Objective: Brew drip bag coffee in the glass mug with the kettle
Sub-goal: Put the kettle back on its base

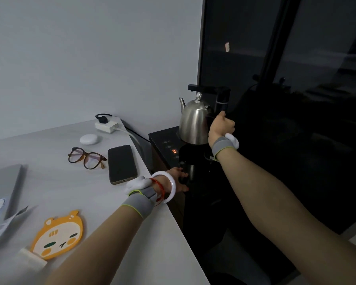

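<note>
two hands are extended toward a black appliance (162, 138) standing just beside the right edge of the white tabletop (49, 153). the steel kettle (193, 122) sits upright on the rear of the appliance top, spout pointing left, directly under a black dispensing arm (203, 88). the right hand (222, 126) is clenched round the dark handle on the kettle's right side. a red display (174, 151) is lit on the appliance top, in front of the kettle. the left hand (178, 179) rests at the front of the appliance, fingers against a dim cylindrical object (190, 171); whether it is grasping this object cannot be told in the low light. on the tabletop, a phone (121, 164) lies face up near the right edge, glasses (86, 158) just left of it, a power strip (107, 126) at the rear right corner, and an orange coaster (58, 235) near the front edge.
</note>
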A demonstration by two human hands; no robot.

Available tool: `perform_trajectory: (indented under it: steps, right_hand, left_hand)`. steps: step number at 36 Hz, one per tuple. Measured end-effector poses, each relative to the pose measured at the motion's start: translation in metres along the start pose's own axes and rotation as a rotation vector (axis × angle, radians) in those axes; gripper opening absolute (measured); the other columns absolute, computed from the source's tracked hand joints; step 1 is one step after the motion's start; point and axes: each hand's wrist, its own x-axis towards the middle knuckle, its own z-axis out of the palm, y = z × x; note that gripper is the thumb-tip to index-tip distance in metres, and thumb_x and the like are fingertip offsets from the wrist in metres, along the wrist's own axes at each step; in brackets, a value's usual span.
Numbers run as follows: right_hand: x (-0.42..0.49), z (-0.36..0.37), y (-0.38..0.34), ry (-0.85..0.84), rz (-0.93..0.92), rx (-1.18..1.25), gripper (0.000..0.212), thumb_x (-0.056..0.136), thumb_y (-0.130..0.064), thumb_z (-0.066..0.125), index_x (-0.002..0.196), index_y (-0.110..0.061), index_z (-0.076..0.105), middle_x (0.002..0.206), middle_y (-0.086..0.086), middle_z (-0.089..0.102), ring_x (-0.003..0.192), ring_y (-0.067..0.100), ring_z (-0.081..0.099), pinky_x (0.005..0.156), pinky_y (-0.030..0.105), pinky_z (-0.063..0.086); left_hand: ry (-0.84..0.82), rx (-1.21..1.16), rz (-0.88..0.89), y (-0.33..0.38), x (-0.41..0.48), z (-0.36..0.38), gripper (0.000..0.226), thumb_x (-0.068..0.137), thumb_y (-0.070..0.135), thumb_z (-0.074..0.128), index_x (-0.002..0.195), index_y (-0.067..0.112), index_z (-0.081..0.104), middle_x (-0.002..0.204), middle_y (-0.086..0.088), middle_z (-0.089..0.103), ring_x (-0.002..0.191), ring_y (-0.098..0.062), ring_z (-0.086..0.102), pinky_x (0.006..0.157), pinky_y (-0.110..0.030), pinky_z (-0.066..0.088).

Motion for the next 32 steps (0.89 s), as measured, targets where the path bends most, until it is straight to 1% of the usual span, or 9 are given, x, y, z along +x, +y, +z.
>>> perform_trajectory:
  steps: [2, 5, 8, 14, 18, 25, 27, 29, 32]
  right_hand:
    - [0.000, 0.000, 0.004, 0.002, 0.000, -0.020, 0.050, 0.094, -0.033, 0.044, 0.048, -0.011, 0.041, 0.054, 0.003, 0.050, 0.050, 0.022, 0.047, 0.057, 0.032, 0.041]
    - [0.002, 0.009, 0.011, 0.001, 0.035, -0.026, 0.047, 0.094, -0.034, 0.043, 0.052, -0.011, 0.045, 0.067, 0.008, 0.058, 0.063, 0.028, 0.055, 0.064, 0.033, 0.043]
    - [0.000, 0.015, 0.020, 0.001, 0.059, -0.032, 0.045, 0.095, -0.035, 0.042, 0.057, -0.012, 0.046, 0.077, 0.009, 0.061, 0.070, 0.028, 0.056, 0.064, 0.031, 0.039]
    - [0.005, 0.022, 0.029, -0.012, 0.089, -0.036, 0.047, 0.095, -0.034, 0.042, 0.054, -0.011, 0.046, 0.060, 0.002, 0.052, 0.068, 0.028, 0.056, 0.065, 0.032, 0.043]
    - [0.008, 0.024, 0.028, -0.005, 0.091, -0.041, 0.046, 0.095, -0.035, 0.043, 0.055, -0.013, 0.045, 0.062, 0.003, 0.052, 0.069, 0.028, 0.056, 0.070, 0.035, 0.047]
    - [0.010, 0.024, 0.028, -0.029, 0.084, -0.054, 0.048, 0.094, -0.033, 0.043, 0.051, -0.013, 0.044, 0.057, 0.002, 0.051, 0.065, 0.027, 0.055, 0.064, 0.033, 0.044]
    - [0.008, 0.020, 0.025, -0.039, 0.075, -0.065, 0.048, 0.095, -0.033, 0.042, 0.053, -0.011, 0.045, 0.062, 0.004, 0.053, 0.068, 0.028, 0.055, 0.064, 0.032, 0.041]
    - [0.004, 0.014, 0.021, -0.072, 0.056, -0.088, 0.046, 0.097, -0.034, 0.039, 0.061, -0.008, 0.054, 0.075, 0.009, 0.061, 0.073, 0.029, 0.056, 0.067, 0.031, 0.039]
    - [-0.003, 0.013, 0.022, -0.098, 0.027, -0.122, 0.041, 0.097, -0.034, 0.035, 0.077, -0.008, 0.060, 0.093, 0.013, 0.065, 0.085, 0.032, 0.059, 0.076, 0.034, 0.044]
  left_hand:
    - [-0.017, 0.000, 0.006, 0.003, 0.001, 0.000, 0.061, 0.087, 0.031, 0.060, 0.143, 0.022, 0.036, 0.156, -0.003, 0.018, 0.142, -0.024, 0.023, 0.116, -0.032, 0.021]
    - [-0.011, 0.000, 0.008, 0.000, 0.006, -0.003, 0.059, 0.087, 0.030, 0.061, 0.141, 0.021, 0.039, 0.154, -0.003, 0.022, 0.141, -0.024, 0.026, 0.114, -0.030, 0.024]
    - [-0.005, 0.007, 0.035, -0.003, 0.008, -0.005, 0.057, 0.087, 0.031, 0.060, 0.140, 0.022, 0.042, 0.153, -0.004, 0.025, 0.140, -0.024, 0.028, 0.114, -0.031, 0.024]
    - [0.037, -0.040, 0.058, -0.009, 0.012, -0.006, 0.047, 0.087, 0.028, 0.061, 0.132, 0.022, 0.052, 0.149, -0.003, 0.032, 0.137, -0.022, 0.032, 0.114, -0.030, 0.025]
    - [0.039, -0.052, 0.060, -0.008, 0.013, -0.010, 0.043, 0.088, 0.027, 0.059, 0.130, 0.023, 0.054, 0.148, -0.002, 0.034, 0.136, -0.022, 0.033, 0.113, -0.029, 0.024]
    - [0.050, -0.055, 0.056, -0.007, 0.009, -0.009, 0.044, 0.088, 0.027, 0.060, 0.131, 0.023, 0.053, 0.150, -0.003, 0.033, 0.138, -0.022, 0.031, 0.115, -0.028, 0.021]
    - [0.064, -0.051, 0.062, -0.004, 0.005, -0.010, 0.044, 0.088, 0.027, 0.059, 0.132, 0.022, 0.053, 0.151, -0.004, 0.032, 0.139, -0.022, 0.030, 0.114, -0.027, 0.020]
    - [0.068, -0.058, 0.064, 0.000, -0.001, -0.010, 0.045, 0.089, 0.026, 0.058, 0.133, 0.022, 0.051, 0.152, -0.003, 0.030, 0.140, -0.022, 0.029, 0.114, -0.027, 0.019]
    - [0.053, -0.072, 0.043, 0.003, -0.008, -0.012, 0.045, 0.091, 0.025, 0.056, 0.135, 0.021, 0.049, 0.153, -0.001, 0.030, 0.140, -0.022, 0.030, 0.112, -0.026, 0.021]
